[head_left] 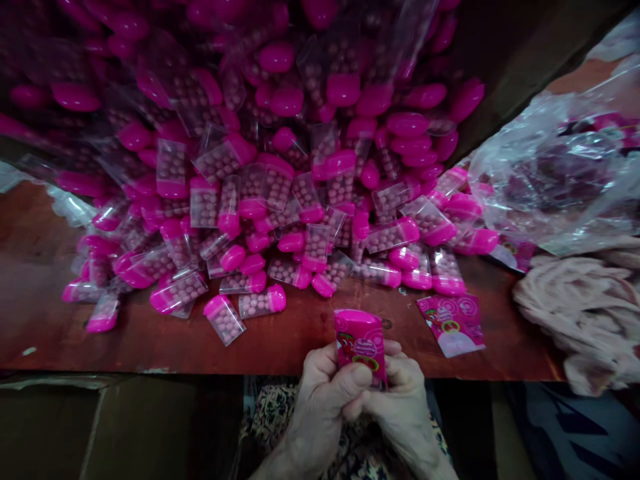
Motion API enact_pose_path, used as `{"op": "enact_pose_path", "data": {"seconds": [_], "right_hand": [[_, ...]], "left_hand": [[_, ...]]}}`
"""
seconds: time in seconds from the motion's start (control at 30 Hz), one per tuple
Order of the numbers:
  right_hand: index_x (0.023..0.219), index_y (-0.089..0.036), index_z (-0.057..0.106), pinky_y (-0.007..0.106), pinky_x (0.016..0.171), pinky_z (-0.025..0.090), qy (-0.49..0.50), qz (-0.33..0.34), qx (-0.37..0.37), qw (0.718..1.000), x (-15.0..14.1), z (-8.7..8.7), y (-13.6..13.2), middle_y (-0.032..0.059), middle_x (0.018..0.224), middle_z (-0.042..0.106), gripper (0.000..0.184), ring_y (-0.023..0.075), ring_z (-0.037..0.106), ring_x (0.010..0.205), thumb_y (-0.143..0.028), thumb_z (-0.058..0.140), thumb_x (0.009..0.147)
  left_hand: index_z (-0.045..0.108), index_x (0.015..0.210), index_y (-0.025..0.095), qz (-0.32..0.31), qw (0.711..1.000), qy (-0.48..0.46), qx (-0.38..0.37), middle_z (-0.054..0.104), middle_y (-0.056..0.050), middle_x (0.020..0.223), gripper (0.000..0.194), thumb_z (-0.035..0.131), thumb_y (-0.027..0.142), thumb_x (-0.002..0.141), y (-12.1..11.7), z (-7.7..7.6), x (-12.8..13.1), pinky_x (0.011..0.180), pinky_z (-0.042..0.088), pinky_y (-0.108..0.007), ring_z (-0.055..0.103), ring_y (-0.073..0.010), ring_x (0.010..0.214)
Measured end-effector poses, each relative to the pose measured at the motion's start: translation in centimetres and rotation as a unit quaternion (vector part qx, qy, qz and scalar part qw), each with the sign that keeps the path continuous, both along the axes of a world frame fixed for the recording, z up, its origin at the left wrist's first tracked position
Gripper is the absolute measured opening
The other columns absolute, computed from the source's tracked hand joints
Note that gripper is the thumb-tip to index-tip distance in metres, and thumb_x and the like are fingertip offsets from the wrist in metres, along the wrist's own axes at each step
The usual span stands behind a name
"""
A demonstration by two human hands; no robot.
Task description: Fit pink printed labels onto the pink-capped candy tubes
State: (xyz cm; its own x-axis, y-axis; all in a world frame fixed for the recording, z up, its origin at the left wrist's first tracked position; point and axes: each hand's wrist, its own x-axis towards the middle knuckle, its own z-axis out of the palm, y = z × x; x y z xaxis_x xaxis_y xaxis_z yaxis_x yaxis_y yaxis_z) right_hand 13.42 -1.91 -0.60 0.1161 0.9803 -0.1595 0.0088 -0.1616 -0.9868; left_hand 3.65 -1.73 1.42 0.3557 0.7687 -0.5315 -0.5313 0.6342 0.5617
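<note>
Both my hands are closed around one candy box point(361, 333) with a pink cap and a printed pink sleeve, held upright at the table's front edge. My left hand point(327, 393) grips its left side, with the thumb across the printed front. Fingers of my right hand point(400, 393) wrap its right side and lower end, which they partly hide. Beyond the hands lies a big heap of clear candy boxes point(316, 247) with pink caps and small pink balls inside. A flat printed label point(453, 323) rests on the table to the right of my hands.
Behind the near boxes, the heap spills from a large dark container point(505, 73). A clear plastic bag point(555, 167) with pink printed pieces stands at the right, and a crumpled beige cloth point(585, 307) lies before it. The reddish-brown table point(280, 347) ends just before my lap.
</note>
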Motion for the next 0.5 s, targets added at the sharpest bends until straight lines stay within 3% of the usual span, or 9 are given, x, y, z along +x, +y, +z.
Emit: {"op": "enact_pose_path", "data": {"seconds": [0.1, 0.2, 0.33, 0.43, 0.5], "right_hand": [[0.040, -0.019, 0.063, 0.018, 0.035, 0.034, -0.057, 0.009, 0.014, 0.998, 0.0, 0.2, 0.3, -0.0044, 0.034, 0.045, 0.033, 0.0072, 0.035, 0.035, -0.042, 0.077, 0.058], [0.046, -0.021, 0.069, 0.019, 0.038, 0.042, -0.113, 0.022, 0.045, 0.992, 0.1, 0.2, 0.4, -0.0020, 0.039, 0.056, 0.029, 0.0112, 0.049, 0.037, -0.043, 0.073, 0.065], [0.064, -0.024, 0.074, 0.020, 0.048, 0.051, -0.100, 0.058, 0.068, 0.991, 0.1, -0.3, 0.2, -0.0001, 0.054, 0.068, 0.016, 0.0148, 0.062, 0.047, -0.037, 0.070, 0.073], [0.069, -0.023, 0.074, 0.018, 0.043, 0.049, -0.082, 0.073, 0.079, 0.991, 0.1, -0.8, -0.2, -0.0008, 0.057, 0.068, 0.010, 0.0111, 0.058, 0.040, -0.030, 0.069, 0.075], [0.072, -0.022, 0.073, 0.016, 0.036, 0.044, -0.078, 0.085, 0.085, 0.990, 0.0, -1.1, -0.4, -0.0020, 0.055, 0.066, 0.008, 0.0078, 0.051, 0.033, -0.026, 0.069, 0.077]], "left_hand": [[0.075, 0.090, 0.013, 0.032, 0.999, -0.014, 0.010, 0.073, -0.013, 0.089, 0.027, 0.070, 0.033, 0.072, 0.4, -0.1, -0.2, 0.080, 0.050, -0.037, 0.067, -0.0257, 0.085], [0.075, 0.084, 0.013, 0.058, 0.998, -0.010, 0.021, 0.074, -0.013, 0.088, 0.024, 0.069, 0.034, 0.074, 0.7, -0.2, -0.5, 0.084, 0.049, -0.038, 0.067, -0.0262, 0.088], [0.075, 0.081, 0.015, 0.142, 0.989, 0.035, 0.026, 0.075, -0.010, 0.087, 0.022, 0.071, 0.034, 0.073, 0.9, 0.0, -1.9, 0.085, 0.050, -0.035, 0.068, -0.0240, 0.087], [0.074, 0.082, 0.019, 0.249, 0.961, 0.116, 0.042, 0.075, -0.005, 0.079, 0.020, 0.072, 0.037, 0.073, 0.2, 1.0, -5.3, 0.075, 0.054, -0.033, 0.069, -0.0207, 0.076], [0.073, 0.083, 0.024, 0.331, 0.920, 0.202, 0.062, 0.075, 0.000, 0.079, 0.017, 0.073, 0.037, 0.072, -0.9, 2.1, -9.4, 0.067, 0.055, -0.027, 0.068, -0.0164, 0.069]]}}
